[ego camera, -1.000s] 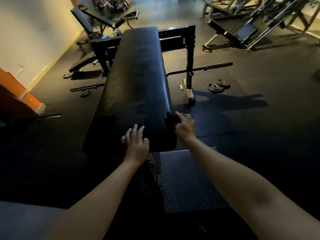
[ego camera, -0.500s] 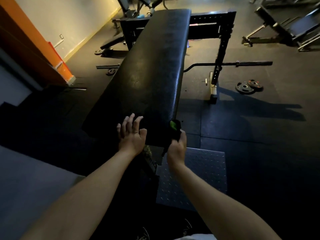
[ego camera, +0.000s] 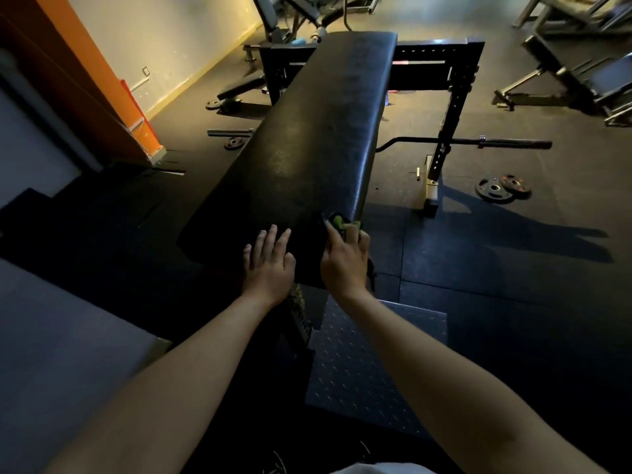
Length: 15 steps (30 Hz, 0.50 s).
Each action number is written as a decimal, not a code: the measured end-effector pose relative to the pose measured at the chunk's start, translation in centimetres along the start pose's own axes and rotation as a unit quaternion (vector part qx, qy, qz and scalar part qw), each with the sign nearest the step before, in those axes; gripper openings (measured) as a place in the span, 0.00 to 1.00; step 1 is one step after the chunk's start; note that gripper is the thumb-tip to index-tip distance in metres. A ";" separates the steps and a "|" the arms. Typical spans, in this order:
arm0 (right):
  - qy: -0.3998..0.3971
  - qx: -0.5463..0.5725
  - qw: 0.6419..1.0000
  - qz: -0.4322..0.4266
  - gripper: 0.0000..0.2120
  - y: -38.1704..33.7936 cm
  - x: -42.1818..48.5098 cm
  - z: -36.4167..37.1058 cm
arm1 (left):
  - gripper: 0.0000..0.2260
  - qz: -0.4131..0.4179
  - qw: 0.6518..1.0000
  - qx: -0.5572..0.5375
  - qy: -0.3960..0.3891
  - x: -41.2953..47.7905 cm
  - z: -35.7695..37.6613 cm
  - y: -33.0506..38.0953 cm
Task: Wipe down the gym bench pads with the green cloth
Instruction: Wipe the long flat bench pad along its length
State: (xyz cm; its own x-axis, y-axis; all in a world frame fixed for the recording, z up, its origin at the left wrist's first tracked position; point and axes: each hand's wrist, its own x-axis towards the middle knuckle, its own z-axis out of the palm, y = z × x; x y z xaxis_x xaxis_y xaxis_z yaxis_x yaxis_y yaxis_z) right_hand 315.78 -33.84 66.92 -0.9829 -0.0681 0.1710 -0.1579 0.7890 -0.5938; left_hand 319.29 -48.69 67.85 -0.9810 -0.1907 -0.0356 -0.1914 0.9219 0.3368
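A long black bench pad (ego camera: pixel 318 145) stretches away from me down the middle of the view. My left hand (ego camera: pixel 270 261) lies flat on its near end, fingers straight and slightly spread. My right hand (ego camera: pixel 345 258) grips the green cloth (ego camera: pixel 340 222) at the pad's near right corner; only a small bright green bunch shows past the fingers. The cloth touches the pad's right edge.
A black rack frame (ego camera: pixel 448 107) with a barbell (ego camera: pixel 478 142) stands to the right of the pad. Weight plates (ego camera: pixel 496 189) lie on the floor. A checker-plate step (ego camera: pixel 372 357) sits below the bench end. More benches stand behind; an orange wall is to the left.
My right hand has slid with the cloth from the pad's right side up onto its near right corner. My left hand stays flat on the pad. The view has tilted.
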 end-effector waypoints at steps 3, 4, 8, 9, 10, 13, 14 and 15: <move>0.045 -0.029 0.998 -0.044 0.22 0.0 -2.0 0.4 | 0.24 0.015 1.000 -0.010 0.016 -0.2 0.2 -0.3; 0.055 -0.032 0.997 -0.050 0.22 -0.3 -2.5 0.5 | 0.24 0.021 1.000 -0.008 0.020 -0.2 0.2 -0.4; 0.063 -0.034 0.986 -0.148 0.26 -2.1 -3.8 1.1 | 0.28 0.076 0.996 0.021 0.029 -0.2 -0.5 -2.0; 0.069 -0.023 0.984 -0.165 0.28 -2.2 -3.6 1.0 | 0.28 0.092 0.995 0.019 0.023 0.0 -0.9 -2.6; 0.078 -0.002 0.984 -0.158 0.27 -2.3 -2.9 0.6 | 0.27 0.107 0.994 0.014 0.018 0.3 -1.4 -3.2; 0.100 0.018 0.994 -0.030 0.17 -2.7 0.3 -0.3 | 0.29 0.169 0.986 0.006 0.005 1.1 -3.1 -5.7; 0.085 -0.010 0.996 0.018 0.16 -2.5 1.3 -0.7 | 0.29 0.181 0.983 0.016 0.002 1.3 -3.4 -6.0; 0.069 -0.046 0.995 0.054 0.15 -2.6 1.7 -0.6 | 0.29 0.183 0.983 0.030 0.002 1.6 -3.6 -6.7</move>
State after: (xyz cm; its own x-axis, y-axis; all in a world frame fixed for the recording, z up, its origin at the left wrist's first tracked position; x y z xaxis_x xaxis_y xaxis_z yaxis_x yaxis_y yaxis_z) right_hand 314.53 -35.71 69.23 -0.9703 0.1002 0.2201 -0.0362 0.8396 -0.5420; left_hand 319.11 -56.36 68.96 -0.9844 0.1564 0.0809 0.1728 0.9469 0.2712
